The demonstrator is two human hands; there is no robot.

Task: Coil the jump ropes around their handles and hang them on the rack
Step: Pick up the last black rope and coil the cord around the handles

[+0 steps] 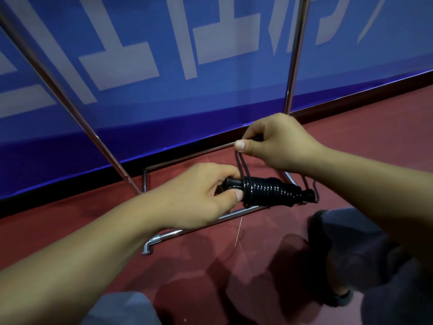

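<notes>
Black coiled handles [269, 192] in left hand [194, 195] grip, right hand [278, 143] pinching rope [241, 163] (taut)

Left hand [199, 195] grips coiled black handles [269, 192]; right hand [276, 141] pinches rope loop [242, 164] above.

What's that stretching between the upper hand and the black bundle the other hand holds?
In the head view, two strands of thin black rope run from the pinching right hand down to the coiled handles gripped by the left hand.
</notes>
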